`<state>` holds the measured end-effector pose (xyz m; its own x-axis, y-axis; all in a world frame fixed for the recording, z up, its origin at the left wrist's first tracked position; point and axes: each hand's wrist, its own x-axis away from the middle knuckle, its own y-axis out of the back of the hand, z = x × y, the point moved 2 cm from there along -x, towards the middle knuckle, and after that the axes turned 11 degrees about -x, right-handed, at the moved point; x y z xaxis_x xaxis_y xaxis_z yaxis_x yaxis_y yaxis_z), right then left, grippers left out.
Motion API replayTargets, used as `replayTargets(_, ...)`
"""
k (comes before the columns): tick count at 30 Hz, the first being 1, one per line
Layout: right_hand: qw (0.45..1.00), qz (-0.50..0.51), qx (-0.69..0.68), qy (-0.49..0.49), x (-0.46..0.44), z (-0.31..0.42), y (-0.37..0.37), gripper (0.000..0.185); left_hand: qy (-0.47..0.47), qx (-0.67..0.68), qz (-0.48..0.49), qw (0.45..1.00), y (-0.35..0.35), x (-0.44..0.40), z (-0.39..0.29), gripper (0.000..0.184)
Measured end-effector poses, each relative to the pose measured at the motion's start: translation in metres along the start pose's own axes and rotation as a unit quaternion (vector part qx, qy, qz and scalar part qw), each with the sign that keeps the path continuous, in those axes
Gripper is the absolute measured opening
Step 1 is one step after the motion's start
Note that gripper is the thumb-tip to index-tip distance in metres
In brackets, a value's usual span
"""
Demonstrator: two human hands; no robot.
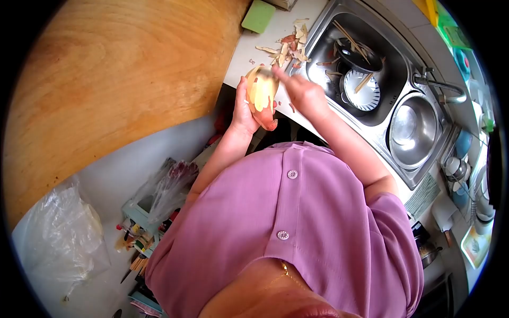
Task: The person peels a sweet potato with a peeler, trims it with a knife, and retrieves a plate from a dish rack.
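Observation:
My left hand [243,108] is wrapped round a partly peeled sweet potato [261,94], held upright in front of my chest at the counter's edge. Its upper part is bare pale yellow flesh, while reddish skin covers the lower end. Close beside its top, my right hand [305,95] is closed with the index finger stretched toward the flesh. A dark blur lies across the top of the sweet potato, and I cannot make out what the right hand grips. Strips of peel [289,50] are heaped on the white counter [241,59] just beyond.
On the right, the steel sink [318,40] holds a dark pan [360,61], a striped bowl [362,90] and chopsticks [347,37]. A metal basin [413,124] sits below the faucet [445,87]. A green block [258,17] lies behind, and a wooden panel [132,69] stands left.

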<state>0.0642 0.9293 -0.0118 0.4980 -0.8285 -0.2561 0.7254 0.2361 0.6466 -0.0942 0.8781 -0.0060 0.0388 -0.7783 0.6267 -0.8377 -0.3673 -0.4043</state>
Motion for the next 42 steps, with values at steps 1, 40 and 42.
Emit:
replayTargets(1,0.998,-0.047,0.014,-0.038,-0.008,-0.014,-0.003,0.054,-0.002,0.001,0.0,1.0,0.001,-0.001,0.001,0.065)
replayTargets(40,0.997,-0.013,-0.06,-0.038,-0.02,0.015,0.006,0.051,-0.121,-0.07,0.109,0.984,0.015,-0.033,-0.013,0.072)
replayTargets(42,0.989,0.021,-0.083,-0.121,-0.024,-0.012,-0.005,0.048,-0.144,-0.069,0.13,0.979,0.014,-0.034,-0.014,0.073)
